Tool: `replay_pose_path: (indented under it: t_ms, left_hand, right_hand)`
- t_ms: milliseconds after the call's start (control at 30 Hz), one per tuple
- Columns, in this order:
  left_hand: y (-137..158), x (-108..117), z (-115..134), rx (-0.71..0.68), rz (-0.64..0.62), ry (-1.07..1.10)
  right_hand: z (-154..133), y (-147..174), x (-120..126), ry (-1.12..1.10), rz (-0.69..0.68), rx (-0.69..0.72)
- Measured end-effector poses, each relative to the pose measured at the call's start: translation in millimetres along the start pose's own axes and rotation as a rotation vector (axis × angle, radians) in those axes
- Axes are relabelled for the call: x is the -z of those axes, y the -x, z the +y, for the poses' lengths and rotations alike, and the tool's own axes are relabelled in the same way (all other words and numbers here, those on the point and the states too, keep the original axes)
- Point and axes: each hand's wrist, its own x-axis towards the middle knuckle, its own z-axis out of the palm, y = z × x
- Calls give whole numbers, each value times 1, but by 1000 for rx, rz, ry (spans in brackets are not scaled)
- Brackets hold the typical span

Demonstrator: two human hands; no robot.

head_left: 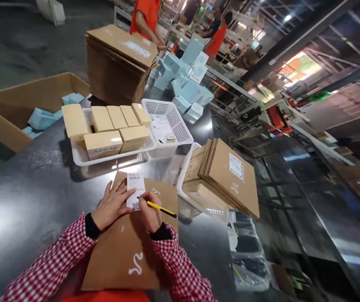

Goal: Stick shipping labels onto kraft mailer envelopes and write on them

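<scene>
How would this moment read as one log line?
left hand: on barcode label | right hand: holds yellow pen, tip at label | label: atop flat cardboard

Light is uneven: the middle of the frame is fairly bright, while the floor (13,46) at upper left and much of the right side are dim. At upper right, a small lamp (287,18) and a glowing opening (302,69) look washed out. White glare burns on the metal table (46,197) at the left edge. Soft shadow darkens the brown cardboard (113,256) at lower centre. The outer right is smeared and stretched; the white label's (135,181) fine print is illegible.
</scene>
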Motion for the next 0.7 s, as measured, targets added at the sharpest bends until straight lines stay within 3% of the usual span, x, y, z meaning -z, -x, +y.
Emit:
replay_pose_path:
  t_ms: [133, 267, 433, 700]
  left_hand:
    - [0, -3, -2, -4, 30, -15]
    - [2, -7, -2, 40, 75, -34]
    - [3, -11, -3, 65, 94, 7]
    - [0, -11, -3, 76, 81, 51]
  right_hand:
    - [13, 1, -6, 244, 7, 163]
    - [17, 5, -4, 358, -72, 217]
    - [19, 4, -2, 420, -156, 285]
    - [25, 3, -5, 470, -159, 344]
